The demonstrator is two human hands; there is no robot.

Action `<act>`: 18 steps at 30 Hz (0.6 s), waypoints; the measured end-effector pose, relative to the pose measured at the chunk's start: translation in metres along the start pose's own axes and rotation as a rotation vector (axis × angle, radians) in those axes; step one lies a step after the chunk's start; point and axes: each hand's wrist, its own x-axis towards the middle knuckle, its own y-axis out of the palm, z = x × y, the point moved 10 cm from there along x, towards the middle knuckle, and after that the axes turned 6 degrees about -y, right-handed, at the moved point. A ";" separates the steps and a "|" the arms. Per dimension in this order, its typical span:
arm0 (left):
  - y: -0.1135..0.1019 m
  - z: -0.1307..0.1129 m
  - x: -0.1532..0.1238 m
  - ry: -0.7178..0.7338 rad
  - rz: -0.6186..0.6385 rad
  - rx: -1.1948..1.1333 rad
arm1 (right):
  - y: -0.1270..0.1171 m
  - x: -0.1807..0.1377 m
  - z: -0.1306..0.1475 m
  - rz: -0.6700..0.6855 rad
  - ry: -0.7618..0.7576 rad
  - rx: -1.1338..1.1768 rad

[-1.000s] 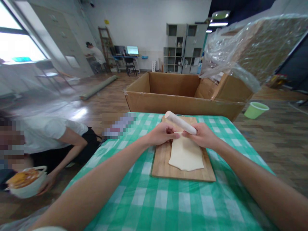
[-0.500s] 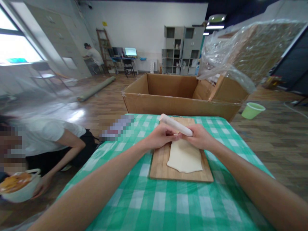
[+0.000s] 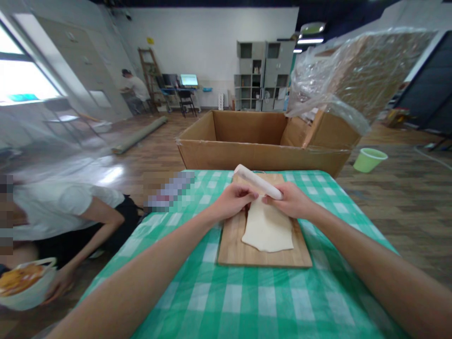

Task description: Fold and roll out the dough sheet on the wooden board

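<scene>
A flat, pale sheet of dough (image 3: 269, 230) lies on a wooden cutting board (image 3: 231, 252), its near edge uneven. My right hand (image 3: 293, 200) is closed around one end of a white rolling pin (image 3: 257, 181), which slants up to the left above the dough's far end. The right thumb reaches down close to the dough. At the dough's far left corner is my left hand (image 3: 235, 200), fingers curled and thumb pinching the edge. Part of the dough's far edge is hidden by the hands and pin.
A green-and-white checked cloth (image 3: 233, 301) covers the table. Beyond it stands a large open cardboard box (image 3: 247, 153) with plastic wrap. A light green bin (image 3: 369, 160) is on the floor at right. At left, a person (image 3: 77, 207) crouches beside a white basket (image 3: 33, 296).
My left thumb and my right thumb have drawn slightly apart at the dough's far edge. The rolling pin stays in my right hand. The view has shifted slightly.
</scene>
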 end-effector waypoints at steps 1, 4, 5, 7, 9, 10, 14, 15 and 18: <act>0.002 -0.002 -0.001 0.008 0.013 0.012 | 0.000 0.000 -0.001 -0.002 0.002 0.012; 0.003 -0.006 -0.003 0.037 0.027 0.035 | -0.001 0.000 -0.002 -0.004 -0.007 0.040; 0.002 -0.006 -0.003 0.042 0.020 0.045 | -0.002 0.000 -0.001 -0.016 -0.008 0.042; 0.000 -0.003 -0.002 0.043 0.007 0.070 | -0.006 0.000 -0.001 -0.053 0.004 0.041; 0.000 0.001 -0.001 0.046 0.012 0.081 | -0.007 0.000 0.000 -0.057 0.017 0.032; 0.001 0.002 0.000 0.049 0.011 0.072 | -0.005 0.000 0.002 -0.037 0.014 0.032; 0.003 0.001 0.000 0.072 -0.011 -0.001 | 0.000 0.001 0.013 0.016 -0.033 0.047; 0.004 0.000 0.000 0.076 -0.012 -0.017 | 0.000 0.001 0.013 0.010 -0.037 0.048; 0.004 -0.001 -0.002 0.050 -0.026 -0.049 | 0.000 0.000 0.005 0.031 -0.005 0.053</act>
